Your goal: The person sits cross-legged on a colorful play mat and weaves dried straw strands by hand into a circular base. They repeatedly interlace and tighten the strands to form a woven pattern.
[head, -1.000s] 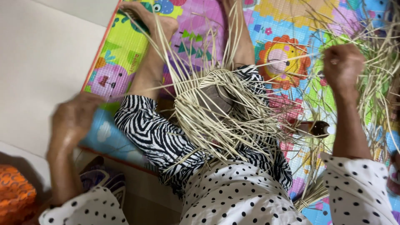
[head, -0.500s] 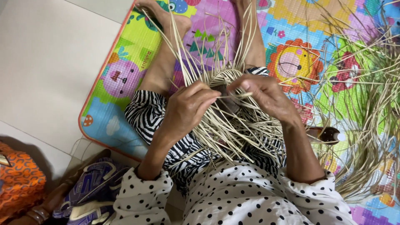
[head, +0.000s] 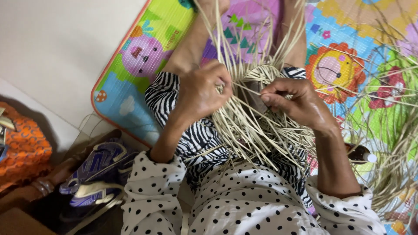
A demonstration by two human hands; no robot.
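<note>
Half-woven straw piece (head: 257,117) on the lap, over the zebra-print cloth (head: 174,100), loose strands fanning up and away toward the feet. Between both hands, touching each. Right hand (head: 300,104) nearer the one cross strand, fingers (head: 271,96) pinched narrow on it, its long axis running leftward. Left hand (head: 202,91) curled shut on a bunch of strands at the left rim. Open play mat (head: 130,65) to the left; spare straw pile (head: 392,130) crowding the right.
</note>
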